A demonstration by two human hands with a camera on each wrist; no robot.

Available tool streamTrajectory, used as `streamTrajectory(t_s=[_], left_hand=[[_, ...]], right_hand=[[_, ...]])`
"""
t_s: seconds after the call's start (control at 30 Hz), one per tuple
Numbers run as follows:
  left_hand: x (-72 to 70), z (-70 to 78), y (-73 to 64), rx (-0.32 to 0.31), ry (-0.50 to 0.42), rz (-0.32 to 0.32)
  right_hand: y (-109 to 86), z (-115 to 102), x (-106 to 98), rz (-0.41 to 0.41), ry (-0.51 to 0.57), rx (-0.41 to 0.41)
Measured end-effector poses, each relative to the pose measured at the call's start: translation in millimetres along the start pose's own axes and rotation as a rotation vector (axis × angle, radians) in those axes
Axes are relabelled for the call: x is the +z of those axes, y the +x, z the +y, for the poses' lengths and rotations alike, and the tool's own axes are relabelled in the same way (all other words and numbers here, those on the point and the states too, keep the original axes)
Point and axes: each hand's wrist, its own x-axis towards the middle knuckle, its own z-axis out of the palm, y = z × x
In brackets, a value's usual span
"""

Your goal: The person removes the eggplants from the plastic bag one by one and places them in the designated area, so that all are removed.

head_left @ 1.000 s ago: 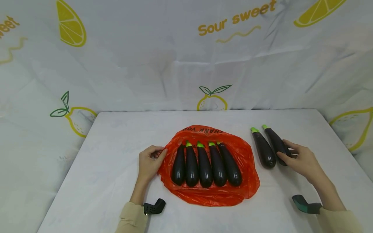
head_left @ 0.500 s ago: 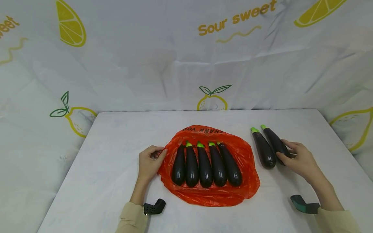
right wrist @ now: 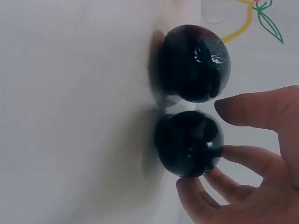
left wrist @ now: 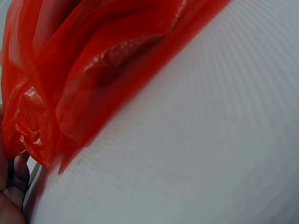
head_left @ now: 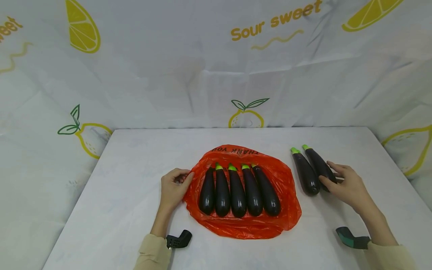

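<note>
My left hand (head_left: 173,189) pinches the left edge of a red plastic bag (head_left: 243,229), spread flat with "THANK YOU" printed along its far side. Several dark eggplants (head_left: 237,195) lie side by side on the bag, green stem ends pointing away. To the right, two more eggplants rest on the table. The right-hand eggplant (head_left: 316,160) is held by my right hand (head_left: 349,187) near its thick end. In the right wrist view, the thumb reaches between this eggplant (right wrist: 189,144) and its neighbour (right wrist: 196,65), while the fingers lie along the other side.
White cloth covers the table (head_left: 128,180). Behind stands a white curtain (head_left: 162,75) with lemon prints. Both wrists carry a small dark device, the left one (head_left: 179,240) near the bag's lower left, the right one (head_left: 352,238) toward the front right.
My right hand and the eggplant it holds have shifted slightly left, toward the neighbouring eggplant. The left hand and the bag look unmoved.
</note>
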Motion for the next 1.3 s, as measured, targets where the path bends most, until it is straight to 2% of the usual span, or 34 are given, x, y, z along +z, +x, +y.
streamTrajectory(t_s=[0.47, 0.6, 0.83, 1.03, 1.3], left_hand=[[1.1, 2.7, 0.8, -0.01, -0.008, 0.008], [2.0, 3.5, 1.1, -0.008, -0.003, 0.021], [1.7, 3.8, 1.4, 0.001, -0.002, 0.025], [3.2, 4.7, 1.0, -0.011, 0.022, 0.035], [2.0, 35.3, -0.4, -0.004, 0.018, 0.039]], right_hand=[[-11.0, -21.9, -3.4, 0.13, 0.029, -0.049], [-14.2, -29.3, -4.3, 0.177, 0.08, -0.092], [-20.9, -45.9, 2.9, 0.308, 0.227, -0.149], [-26.5, -58.1, 10.4, 0.272, 0.263, -0.173], [-32.3, -73.0, 16.8, 0.232, 0.278, -0.239]])
